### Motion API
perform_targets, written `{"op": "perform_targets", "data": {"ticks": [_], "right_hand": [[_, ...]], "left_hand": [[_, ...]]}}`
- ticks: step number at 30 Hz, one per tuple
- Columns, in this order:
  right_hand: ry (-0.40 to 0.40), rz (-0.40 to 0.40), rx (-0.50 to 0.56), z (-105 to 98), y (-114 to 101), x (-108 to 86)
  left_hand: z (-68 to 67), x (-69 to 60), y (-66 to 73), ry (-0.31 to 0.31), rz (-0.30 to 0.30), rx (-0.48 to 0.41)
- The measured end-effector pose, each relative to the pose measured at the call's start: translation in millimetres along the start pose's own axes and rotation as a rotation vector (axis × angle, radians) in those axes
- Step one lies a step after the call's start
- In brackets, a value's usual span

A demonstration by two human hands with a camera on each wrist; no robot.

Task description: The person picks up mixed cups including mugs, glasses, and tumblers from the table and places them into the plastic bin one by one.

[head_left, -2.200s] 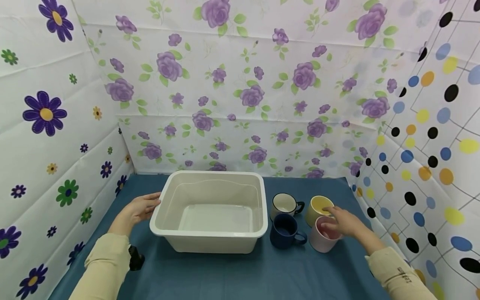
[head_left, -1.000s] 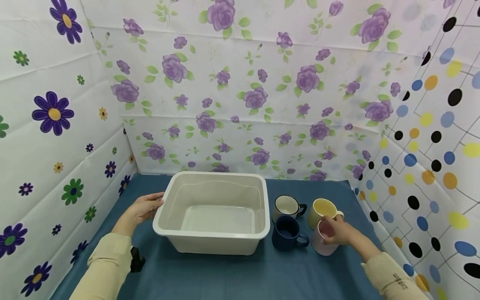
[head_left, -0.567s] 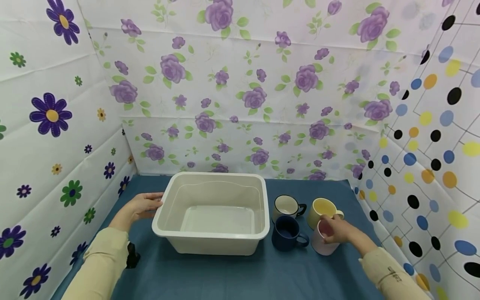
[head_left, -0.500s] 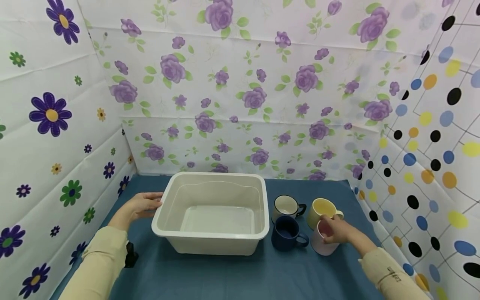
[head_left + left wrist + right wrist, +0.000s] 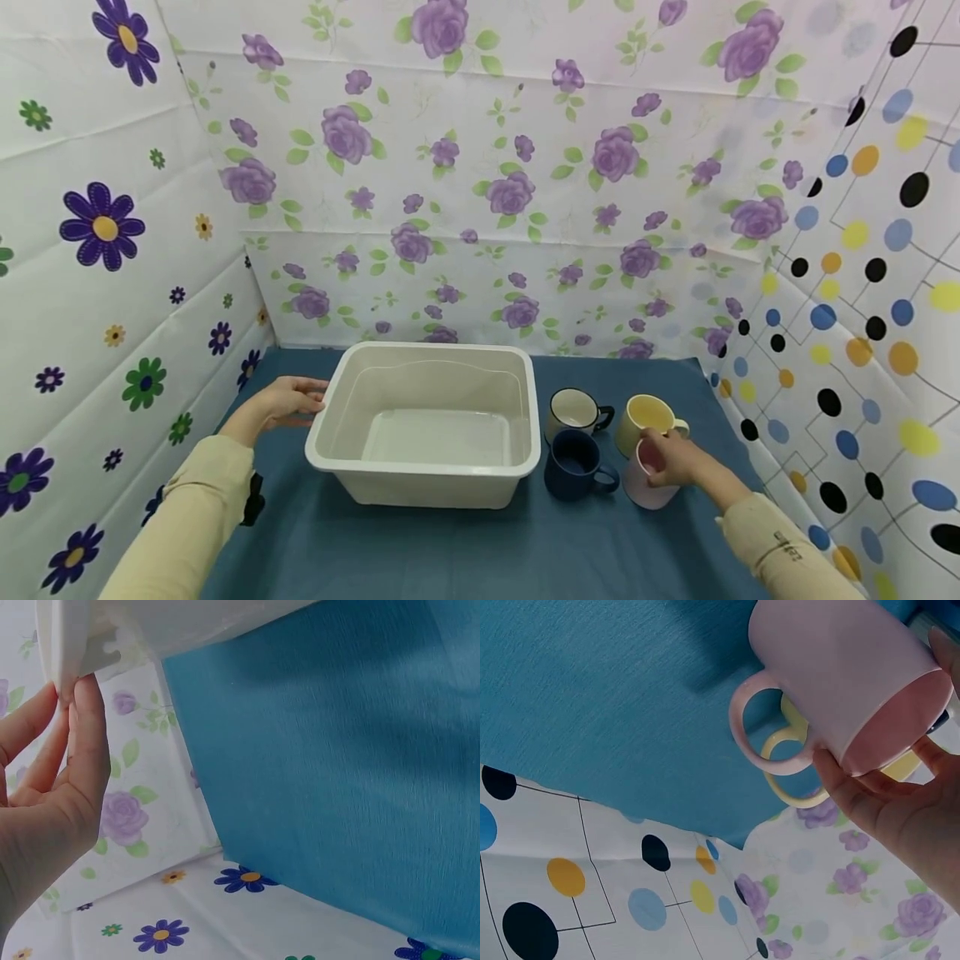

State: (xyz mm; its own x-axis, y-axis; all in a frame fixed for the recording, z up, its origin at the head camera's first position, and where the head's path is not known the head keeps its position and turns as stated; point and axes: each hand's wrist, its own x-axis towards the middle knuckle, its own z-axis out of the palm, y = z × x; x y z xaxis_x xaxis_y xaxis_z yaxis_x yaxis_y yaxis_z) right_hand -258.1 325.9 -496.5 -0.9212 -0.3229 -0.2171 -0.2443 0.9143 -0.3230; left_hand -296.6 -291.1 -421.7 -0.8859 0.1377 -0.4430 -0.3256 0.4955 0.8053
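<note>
Off-white plastic forms the deep rectangular basin (image 5: pixel 423 469) on the blue tablecloth (image 5: pixel 420 550), its long sides running left to right. Seen from the head camera, four mugs cluster to the basin's right: a cream mug (image 5: pixel 574 413) with black rim and handle just beside its wall, a navy mug (image 5: pixel 566 477) in front of that, and, farther out from the basin, a yellow mug (image 5: pixel 645 415) with a pink mug (image 5: pixel 647 492) on its near side. The right hand (image 5: pixel 678 461) lies over the pink mug from the side away from the basin and is plainly the nearer hand; the left hand (image 5: pixel 281 402) is at the basin's opposite rim. The pink mug stands about upright, its long axis vertical beneath those fingers, the navy mug between it and the basin. Whether its base touches the cloth I cannot tell.

From the left wrist, thumb and fingertips meet the basin's rim from either side, a light pinch by its look.

From the right wrist, thumb and fingers grip the pink mug by opposite parts of its mouth, one fingertip beside the handle (image 5: pixel 739 720). That handle faces away from the basin, alongside the yellow mug's handle (image 5: pixel 801 802).
</note>
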Motion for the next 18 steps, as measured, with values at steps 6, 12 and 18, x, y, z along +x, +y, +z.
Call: {"op": "perform_targets", "data": {"ticks": [6,12,18], "right_hand": [[0.050,0.000,-0.007,1.1,3.4,-0.9],[0.083,0.002,-0.025,4.9,5.2,-1.5],[0.123,0.009,-0.021,1.3,1.0,-5.6]], "left_hand": [[1.3,2.9,-2.5,-0.016,-0.002,0.023],[2.8,0.2,-7.1,-0.036,-0.019,0.028],[-1.5,1.0,-6.5,-0.042,0.009,-0.007]]}}
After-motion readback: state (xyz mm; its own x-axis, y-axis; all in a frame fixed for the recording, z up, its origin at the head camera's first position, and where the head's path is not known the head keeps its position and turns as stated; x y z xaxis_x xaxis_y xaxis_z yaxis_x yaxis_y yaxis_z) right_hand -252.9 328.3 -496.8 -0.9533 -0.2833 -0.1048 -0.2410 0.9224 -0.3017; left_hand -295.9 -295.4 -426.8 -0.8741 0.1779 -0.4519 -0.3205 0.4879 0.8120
